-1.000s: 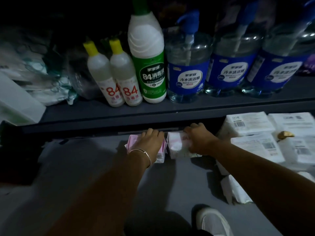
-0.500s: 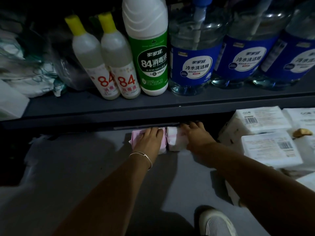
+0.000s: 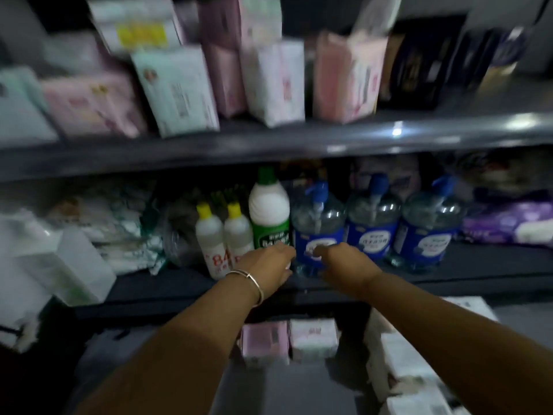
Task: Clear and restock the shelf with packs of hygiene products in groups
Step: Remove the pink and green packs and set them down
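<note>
Two small packs lie side by side on the floor under the lowest shelf: a pink pack (image 3: 264, 339) and a white pack (image 3: 312, 336). Both my hands are raised in front of the middle shelf and hold nothing. My left hand (image 3: 266, 265), with a bracelet at the wrist, hovers before the green-labelled bottle (image 3: 269, 214). My right hand (image 3: 344, 262) hovers before a blue-labelled pump bottle (image 3: 317, 223); its fingers hang loosely curled. The upper shelf (image 3: 299, 139) carries several pink, white and pale green hygiene packs (image 3: 176, 88), blurred by motion.
Two small yellow-capped bottles (image 3: 209, 238) and two more blue pump bottles (image 3: 428, 229) stand on the middle shelf. Purple packs (image 3: 508, 223) lie at its right end, white bags (image 3: 98, 232) at its left. White tissue packs (image 3: 413, 369) are stacked on the floor at right.
Both hands let go of the two packs on the floor and rose to the middle shelf's height. The camera tilted up, bringing the upper shelf of packs into view.
</note>
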